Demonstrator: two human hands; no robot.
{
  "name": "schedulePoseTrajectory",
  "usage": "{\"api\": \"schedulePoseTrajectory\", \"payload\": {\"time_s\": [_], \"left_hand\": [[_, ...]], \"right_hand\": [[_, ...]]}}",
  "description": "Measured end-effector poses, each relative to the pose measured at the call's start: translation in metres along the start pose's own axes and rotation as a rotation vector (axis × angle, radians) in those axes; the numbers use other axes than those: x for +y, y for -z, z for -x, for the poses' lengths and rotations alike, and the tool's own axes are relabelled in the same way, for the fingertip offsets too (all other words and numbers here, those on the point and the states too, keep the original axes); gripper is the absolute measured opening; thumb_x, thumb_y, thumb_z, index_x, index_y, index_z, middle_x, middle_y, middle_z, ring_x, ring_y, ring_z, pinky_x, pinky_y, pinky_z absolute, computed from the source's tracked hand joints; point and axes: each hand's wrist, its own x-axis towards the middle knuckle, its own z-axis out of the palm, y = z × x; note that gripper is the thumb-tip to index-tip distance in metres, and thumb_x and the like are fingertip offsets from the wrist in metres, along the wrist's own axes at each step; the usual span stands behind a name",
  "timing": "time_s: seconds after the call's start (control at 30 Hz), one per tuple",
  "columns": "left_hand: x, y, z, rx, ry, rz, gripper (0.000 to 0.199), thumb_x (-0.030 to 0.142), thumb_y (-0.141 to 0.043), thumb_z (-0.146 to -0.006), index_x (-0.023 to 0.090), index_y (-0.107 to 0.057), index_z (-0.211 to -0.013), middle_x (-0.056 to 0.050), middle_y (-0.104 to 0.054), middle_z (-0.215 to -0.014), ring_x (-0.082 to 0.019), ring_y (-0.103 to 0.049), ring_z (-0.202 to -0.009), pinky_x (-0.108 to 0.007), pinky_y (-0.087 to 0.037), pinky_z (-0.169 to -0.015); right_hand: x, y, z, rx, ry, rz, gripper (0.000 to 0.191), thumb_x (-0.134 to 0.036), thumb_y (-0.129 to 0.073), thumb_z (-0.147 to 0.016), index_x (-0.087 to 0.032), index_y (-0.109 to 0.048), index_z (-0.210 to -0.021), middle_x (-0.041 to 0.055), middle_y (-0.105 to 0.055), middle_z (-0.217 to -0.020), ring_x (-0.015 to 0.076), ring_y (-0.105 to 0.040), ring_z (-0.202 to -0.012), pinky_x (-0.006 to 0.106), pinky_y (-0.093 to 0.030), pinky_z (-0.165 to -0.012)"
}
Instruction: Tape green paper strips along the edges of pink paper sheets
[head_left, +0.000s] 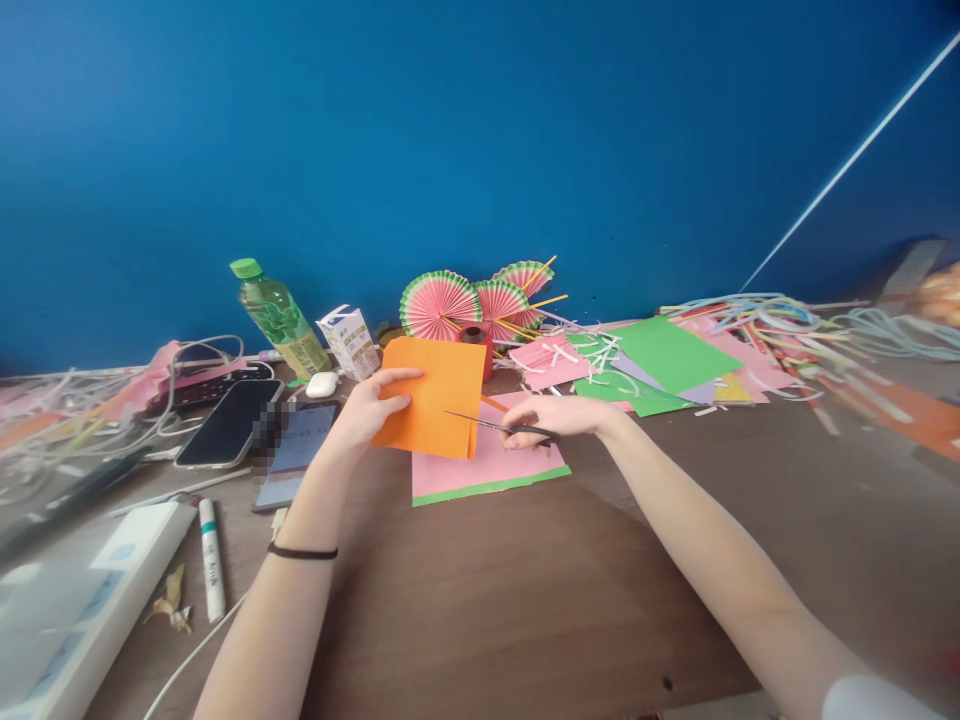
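Orange paper (442,385), in more than one layer at its lower right corner, is held up by my left hand (379,405), whose thumb and fingers pinch its left side. My right hand (536,420) is closed round the dark handles of scissors (487,423). The scissor blades reach left across the lower right part of the orange paper. Below both hands, pink paper with a green strip (491,485) lies on the brown table (480,600), partly covered by the orange paper.
Pink and green paper fans (439,305) stand behind, near a blue wall. Coloured sheets (679,355) and paper strips lie to the right. At the left are a bottle (281,315), a carton (349,342), two phones (231,425), a marker (211,560), cables and a white power strip (97,600).
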Motion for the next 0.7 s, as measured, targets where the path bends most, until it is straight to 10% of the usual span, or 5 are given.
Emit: {"api": "schedulePoseTrajectory", "payload": {"time_s": [0.7], "left_hand": [[0.0004, -0.0013, 0.001, -0.029, 0.024, 0.006, 0.037, 0.024, -0.069, -0.058, 0.024, -0.07, -0.095, -0.004, -0.061, -0.117, -0.026, -0.059, -0.101, -0.038, -0.046, -0.089]], "right_hand": [[-0.002, 0.0003, 0.0013, -0.031, -0.022, -0.036, 0.036, -0.049, -0.061, -0.072, -0.016, -0.065, -0.087, 0.001, -0.055, -0.071, 0.0066, -0.043, -0.054, 0.019, -0.037, -0.045]]}}
